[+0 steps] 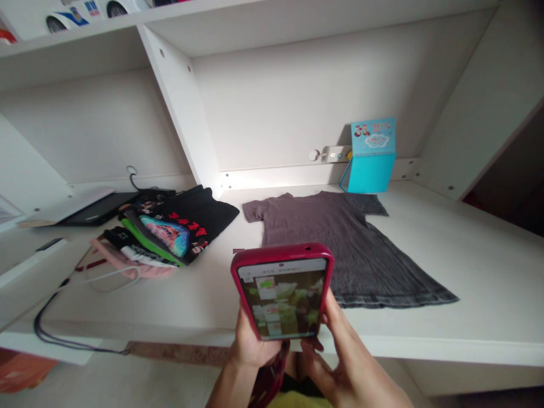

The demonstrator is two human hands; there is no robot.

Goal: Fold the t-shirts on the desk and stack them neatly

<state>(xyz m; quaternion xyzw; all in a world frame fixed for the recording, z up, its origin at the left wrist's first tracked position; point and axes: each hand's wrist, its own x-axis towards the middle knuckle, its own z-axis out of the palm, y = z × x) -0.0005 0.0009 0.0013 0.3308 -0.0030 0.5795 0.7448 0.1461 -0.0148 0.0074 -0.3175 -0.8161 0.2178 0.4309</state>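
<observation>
Magenta-cased rectangular smartphone (pixel 284 297) is resting in the person's two bare hands, tilted so that its lit screen is facing the wearer, and in this view it is overlapping the near edge of a long white counter (pixel 459 243). At the far left, a thin black flat device (pixel 102 208) is lying towards the back, while a white toy vehicle with blue markings (pixel 80 17) is standing on the white shelf (pixel 297 34) above. A thin dark cord (pixel 46 331) is looping near the front edge. Next, a pile of folded black, green, white and pink clothes (pixel 212 212) is spreading across the counter, its black top layer showing red lettering, with a loose white cable (pixel 113 288) lying by the pink layer.

At the middle, the left hand (pixel 249 340) is closing its grip around the phone's lower left side. A dark red strap (pixel 272 377) is hanging below. The right hand (pixel 340 345) is touching the lower right edge with bent fingers; I cannot tell whether its grip is fully closing, and the screen text is too blurred to read. Beyond the phone, a dark grey short-sleeved T-shirt (pixel 318 221) is lying spread flat. Behind its right sleeve, a turquoise spiral-bound desk calendar (pixel 372 170) is standing upright, just beside a white socket strip (pixel 338 153).
</observation>
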